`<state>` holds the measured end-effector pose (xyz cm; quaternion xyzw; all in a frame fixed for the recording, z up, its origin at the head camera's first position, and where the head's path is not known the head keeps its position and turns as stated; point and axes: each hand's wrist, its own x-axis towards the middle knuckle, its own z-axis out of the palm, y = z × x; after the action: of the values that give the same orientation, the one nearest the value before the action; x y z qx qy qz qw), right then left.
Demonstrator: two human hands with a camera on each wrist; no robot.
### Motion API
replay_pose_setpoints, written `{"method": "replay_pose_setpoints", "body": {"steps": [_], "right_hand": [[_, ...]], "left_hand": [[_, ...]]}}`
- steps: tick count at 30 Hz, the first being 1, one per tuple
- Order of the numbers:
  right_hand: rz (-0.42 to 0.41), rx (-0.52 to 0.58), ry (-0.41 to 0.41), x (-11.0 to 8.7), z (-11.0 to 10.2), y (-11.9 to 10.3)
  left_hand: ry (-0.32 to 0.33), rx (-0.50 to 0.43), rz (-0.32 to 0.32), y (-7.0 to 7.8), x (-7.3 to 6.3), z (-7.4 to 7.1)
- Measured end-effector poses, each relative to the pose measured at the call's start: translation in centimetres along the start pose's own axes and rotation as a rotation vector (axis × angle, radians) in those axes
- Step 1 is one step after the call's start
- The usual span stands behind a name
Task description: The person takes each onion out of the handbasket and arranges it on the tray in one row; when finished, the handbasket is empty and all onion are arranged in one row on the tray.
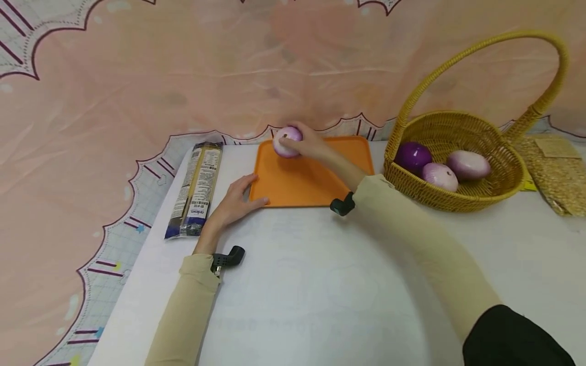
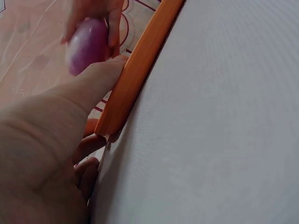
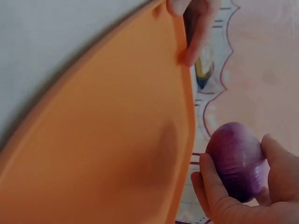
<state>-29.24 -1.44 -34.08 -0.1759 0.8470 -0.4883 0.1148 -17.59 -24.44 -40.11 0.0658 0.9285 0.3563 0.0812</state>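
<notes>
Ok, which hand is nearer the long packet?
Left. The left hand is just right of the packet, touching the orange tray; the right hand is farther right, holding an onion.

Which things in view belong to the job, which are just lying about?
In the job:
onion in the right hand
orange tray, touched by left hand
likely the basket and its onions

Apparently lying about:
printed packet
straw-coloured item
</notes>
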Motion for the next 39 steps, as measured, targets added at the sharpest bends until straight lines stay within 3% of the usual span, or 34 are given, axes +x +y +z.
{"method": "replay_pose_setpoints", "body": {"steps": [5, 10, 24, 32, 39], "right_hand": [[-0.004, -0.046, -0.003, 2.1, 1.1, 0.2], [0.009, -0.008, -0.041, 3.2, 2.6, -0.1], [0.011, -0.077, -0.056, 4.8, 5.7, -1.1], [0.095, -0.258, -0.062, 4.8, 6.1, -1.1], [0.089, -0.254, -0.058, 4.6, 6.0, -1.0]], "left_hand": [[-0.006, 0.002, -0.014, 0.0, 0.2, 0.1], [0.001, -0.002, -0.003, 0.0, 0.2, 0.2], [0.0, -0.008, -0.014, 0.4, 0.0, 0.1], [0.001, -0.005, -0.021, 0.3, -0.1, 0.2], [0.0, -0.014, -0.027, 0.3, -0.1, 0.1]]}}
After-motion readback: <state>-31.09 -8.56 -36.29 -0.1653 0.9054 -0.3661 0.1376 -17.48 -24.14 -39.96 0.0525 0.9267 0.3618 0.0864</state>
